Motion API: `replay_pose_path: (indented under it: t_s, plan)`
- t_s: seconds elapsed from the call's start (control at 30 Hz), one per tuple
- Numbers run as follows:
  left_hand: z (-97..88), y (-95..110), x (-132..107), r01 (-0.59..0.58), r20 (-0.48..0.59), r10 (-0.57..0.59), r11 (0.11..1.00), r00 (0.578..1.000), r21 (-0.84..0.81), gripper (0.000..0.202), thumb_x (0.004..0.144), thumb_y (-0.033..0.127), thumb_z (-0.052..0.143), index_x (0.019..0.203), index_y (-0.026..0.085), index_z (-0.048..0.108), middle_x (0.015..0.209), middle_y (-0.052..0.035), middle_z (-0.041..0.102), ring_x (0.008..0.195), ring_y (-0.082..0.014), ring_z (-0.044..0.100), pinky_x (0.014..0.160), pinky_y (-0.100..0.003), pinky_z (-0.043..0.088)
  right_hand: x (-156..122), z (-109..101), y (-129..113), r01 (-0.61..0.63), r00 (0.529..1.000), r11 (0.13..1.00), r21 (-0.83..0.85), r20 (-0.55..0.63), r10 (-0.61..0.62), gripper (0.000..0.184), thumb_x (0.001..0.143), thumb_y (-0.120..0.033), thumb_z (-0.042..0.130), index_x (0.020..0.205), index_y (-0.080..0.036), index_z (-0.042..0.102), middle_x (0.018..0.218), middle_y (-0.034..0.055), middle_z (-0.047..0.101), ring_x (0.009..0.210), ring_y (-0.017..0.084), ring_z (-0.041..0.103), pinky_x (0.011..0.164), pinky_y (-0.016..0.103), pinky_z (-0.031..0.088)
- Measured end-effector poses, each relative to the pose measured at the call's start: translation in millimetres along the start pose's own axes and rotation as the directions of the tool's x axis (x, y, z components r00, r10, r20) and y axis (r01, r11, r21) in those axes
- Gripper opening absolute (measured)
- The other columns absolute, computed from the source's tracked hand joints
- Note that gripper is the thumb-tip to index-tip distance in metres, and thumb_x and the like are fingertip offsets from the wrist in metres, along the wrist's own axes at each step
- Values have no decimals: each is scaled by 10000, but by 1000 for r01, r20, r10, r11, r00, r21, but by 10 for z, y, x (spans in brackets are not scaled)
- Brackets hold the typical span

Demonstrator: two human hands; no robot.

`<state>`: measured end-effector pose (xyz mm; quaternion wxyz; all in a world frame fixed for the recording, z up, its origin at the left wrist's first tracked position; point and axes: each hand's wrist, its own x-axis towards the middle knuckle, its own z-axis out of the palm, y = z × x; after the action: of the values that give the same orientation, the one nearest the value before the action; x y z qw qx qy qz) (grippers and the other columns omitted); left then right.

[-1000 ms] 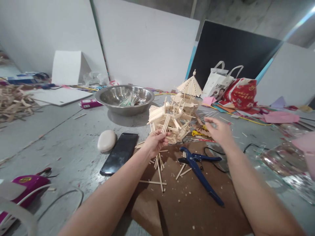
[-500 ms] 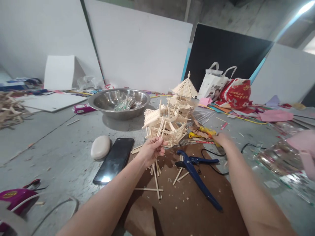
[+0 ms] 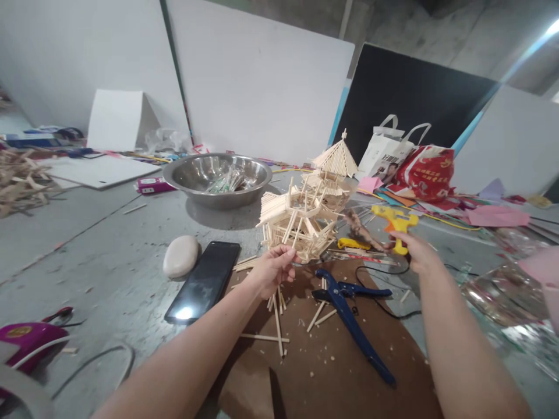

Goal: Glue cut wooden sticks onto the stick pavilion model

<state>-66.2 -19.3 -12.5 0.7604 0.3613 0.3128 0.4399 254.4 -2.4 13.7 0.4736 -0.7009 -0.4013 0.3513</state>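
Observation:
My left hand [image 3: 276, 269] is closed in a pinch on thin wooden sticks [image 3: 292, 226], which lean up against the front of a wooden stick pavilion model [image 3: 301, 221]. Whether these sticks are fixed to the model I cannot tell. The model has a pointed, tiered roof at the back. My right hand [image 3: 413, 247] is wrapped round the handle of a yellow hot glue gun [image 3: 395, 221], held up to the right of the model. Blue cutting pliers [image 3: 349, 308] lie spread on the brown board [image 3: 375, 361] between my arms, beside loose sticks [image 3: 277, 323].
Left of the board lie a black phone [image 3: 205, 282] and a white rounded case [image 3: 180, 256]. A steel basin [image 3: 218, 198] holds small wrapped pieces. A yellow-handled tool [image 3: 353, 244] and a black cord [image 3: 393, 314] lie right of the model. Bags [image 3: 425, 171] stand behind.
My right hand has lifted the yellow glue gun off the floor and moved it up and right. My left hand stays at the model. The view has shifted slightly.

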Motion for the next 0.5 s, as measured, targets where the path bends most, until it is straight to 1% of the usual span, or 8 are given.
replay_pose_path:
  t_s: [0.07, 0.17, 0.2, 0.27, 0.33, 0.4, 0.47, 0.5]
  plan:
    - [13, 1, -2, 1, -9, -1, 1000, 1000, -2, 174, 654, 237, 618, 688, 147, 473, 617, 12, 596, 377, -52, 488, 358, -161, 391, -84, 9, -110, 58, 996, 995, 80, 65, -63, 227, 580, -283, 545, 776, -170, 524, 564, 2, 565, 504, 129, 547, 515, 262, 467]
    - [31, 2, -4, 6, -21, -6, 1000, 1000, -1, 162, 662, 238, 611, 681, 144, 481, 612, 13, 594, 371, -48, 482, 355, -157, 385, -241, 63, -275, 219, 955, 961, 167, 166, -247, 175, 584, -231, 574, 738, -154, 542, 483, -9, 549, 429, 110, 497, 455, 236, 418]
    - [35, 2, -4, 5, -23, -5, 1000, 1000, 1, 160, 663, 239, 610, 681, 142, 485, 609, 13, 592, 371, -47, 480, 357, -158, 386, -303, 93, -336, 268, 932, 949, 164, 207, -299, 136, 599, -227, 574, 707, -153, 540, 462, -13, 538, 424, 105, 488, 450, 230, 405]
    - [42, -2, -4, 2, -25, -2, 1000, 1000, 6, 157, 661, 238, 611, 684, 138, 492, 598, 14, 585, 372, -46, 477, 363, -159, 391, -445, 168, -473, 366, 860, 917, 159, 317, -399, 129, 634, -233, 565, 734, -152, 548, 466, -23, 528, 432, 100, 479, 455, 229, 391]
    - [50, -8, -5, -2, -15, 2, 1000, 1000, 14, 160, 657, 235, 614, 680, 133, 493, 588, 12, 577, 374, -47, 476, 367, -159, 392, -594, 260, -619, 438, 787, 890, 130, 423, -449, 181, 650, -247, 561, 806, -157, 551, 501, -31, 531, 417, 88, 456, 452, 233, 385]
    - [58, -16, -9, -2, -4, 2, 1000, 1000, 24, 164, 653, 232, 617, 675, 130, 490, 589, 8, 573, 375, -46, 474, 366, -158, 390, -725, 361, -749, 490, 726, 870, 61, 524, -446, 172, 686, -300, 534, 803, -174, 551, 530, -29, 539, 411, 85, 450, 444, 240, 388]
    - [66, -23, -14, 1, -4, -1, 999, 1000, 35, 166, 652, 233, 617, 676, 129, 489, 596, 4, 575, 373, -44, 472, 363, -156, 387, -811, 461, -837, 539, 692, 841, -38, 589, -417, 181, 688, -356, 533, 764, -193, 557, 432, -54, 470, 386, 93, 438, 411, 239, 383]
    - [70, -26, -17, 5, -7, -4, 999, 1000, 42, 165, 654, 234, 615, 682, 130, 491, 600, 3, 577, 373, -44, 472, 362, -155, 387, -833, 509, -862, 568, 687, 818, -96, 603, -406, 191, 687, -383, 528, 728, -199, 560, 406, -57, 451, 372, 94, 430, 386, 233, 371]
